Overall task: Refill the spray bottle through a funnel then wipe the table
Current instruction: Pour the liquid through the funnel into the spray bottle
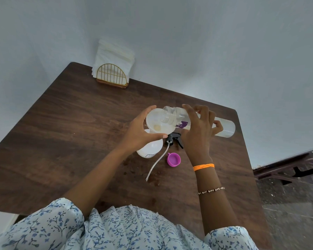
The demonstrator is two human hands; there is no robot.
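My left hand [139, 130] grips a white funnel [156, 123] that sits on top of the translucent spray bottle [148, 150] on the brown table [70, 132]. My right hand [199, 130] holds a clear refill bottle [226, 128] with a purple label, tipped on its side with its open mouth over the funnel. The black trigger sprayer head [173, 139] with its long dip tube lies on the table beside the spray bottle. A purple cap [173, 159] lies just in front of it.
A gold wire napkin holder [112, 76] with white napkins stands at the table's far left corner against the wall. Small wet spots mark the wood near the dip tube. A dark bench [285, 168] stands on the floor to the right.
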